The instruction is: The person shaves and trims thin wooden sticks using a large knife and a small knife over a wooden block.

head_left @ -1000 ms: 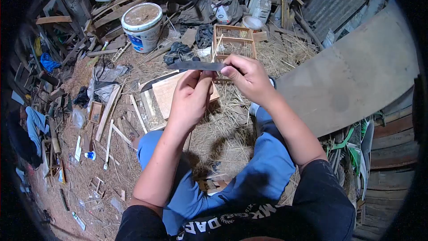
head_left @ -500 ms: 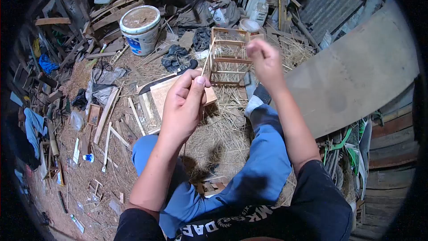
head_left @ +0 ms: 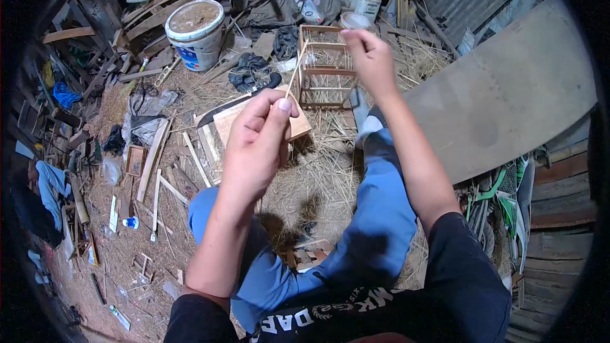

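A thin, pale wooden stick (head_left: 297,71) is pinched between the thumb and fingers of my left hand (head_left: 259,132), pointing up and away from me. My right hand (head_left: 375,67) is raised to the right of it, fingers curled together; whatever they may hold is too small to make out. Beyond both hands a small slatted wooden frame (head_left: 328,71) stands on the straw, partly behind my right fingers. Below my left hand lies a wooden block (head_left: 298,114), with a large knife's dark curved handle (head_left: 273,81) beside it.
A white bucket (head_left: 198,47) filled with brown material stands at the back left. On the right a wide grey board (head_left: 489,95) slants beside my leg. Wood strips (head_left: 152,159) and scraps litter the straw-covered floor at left. Green-and-white parts (head_left: 503,206) sit under the board.
My right hand has moved slightly up and left, and shows less blur. The left hand still holds the stick, now a little lower. The whole view has shifted slightly.
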The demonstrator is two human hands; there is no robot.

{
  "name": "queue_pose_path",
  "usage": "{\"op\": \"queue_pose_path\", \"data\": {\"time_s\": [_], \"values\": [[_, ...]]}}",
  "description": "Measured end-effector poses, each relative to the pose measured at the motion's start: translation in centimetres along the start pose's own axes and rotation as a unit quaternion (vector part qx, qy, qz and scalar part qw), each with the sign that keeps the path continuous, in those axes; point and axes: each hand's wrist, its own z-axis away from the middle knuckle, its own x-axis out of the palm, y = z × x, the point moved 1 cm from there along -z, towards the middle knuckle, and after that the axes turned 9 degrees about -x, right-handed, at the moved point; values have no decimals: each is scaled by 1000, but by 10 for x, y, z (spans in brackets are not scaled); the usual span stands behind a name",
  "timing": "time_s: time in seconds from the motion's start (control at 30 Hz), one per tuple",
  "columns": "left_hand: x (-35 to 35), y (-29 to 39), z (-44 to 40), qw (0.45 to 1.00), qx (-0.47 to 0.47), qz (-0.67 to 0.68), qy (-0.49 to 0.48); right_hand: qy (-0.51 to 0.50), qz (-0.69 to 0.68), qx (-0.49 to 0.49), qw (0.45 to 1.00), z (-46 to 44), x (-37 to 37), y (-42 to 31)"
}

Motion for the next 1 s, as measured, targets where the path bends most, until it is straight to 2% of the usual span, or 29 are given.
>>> {"op": "queue_pose_path", "data": {"time_s": [0.03,0.07,0.13,0.17,0.2,0.27,0.33,0.37,0.4,0.47,0.6,0.7,0.77,0.87,0.9,0.97,1.0], "values": [[3,-2,1,999,23,-18,30,48,-51,14,997,-7,-1,4],[3,-4,0,996,46,-51,56,45,-55,8,997,-6,0,4],[-2,-7,-2,996,42,-50,58,-34,-97,20,995,5,4,-19],[-4,-5,-1,996,40,-52,63,-53,-86,-18,995,9,9,-34],[-6,-2,2,997,15,-39,62,-53,-91,-16,994,12,12,-45],[-6,-1,5,998,-11,-27,62,-128,-22,-145,981,17,19,-62],[-4,-1,8,994,17,-11,106,-132,-30,-170,976,19,24,-68],[-8,6,13,994,-47,-26,97,-155,-27,-196,968,19,25,-71],[-10,4,13,994,-46,-26,98,-179,-23,-223,958,19,25,-74],[-12,0,13,993,44,-70,89,-168,-33,-223,960,21,27,-77],[-12,4,20,990,48,-81,103,-170,-28,-229,958,19,27,-85],[-18,3,18,986,63,-105,112,-131,-7,-260,957,18,32,-72],[-20,-1,17,985,56,-112,121,-6,17,-39,999,8,38,-42],[-21,-6,11,980,57,-126,141,-3,1,39,999,-6,24,-8],[-24,-4,11,977,22,-152,151,-4,-2,34,999,-7,28,-10],[-29,-7,7,975,37,-152,160,-32,-48,-27,998,8,36,-22],[-30,-9,5,973,52,-154,163,-32,-50,-25,998,13,39,-34]]}}
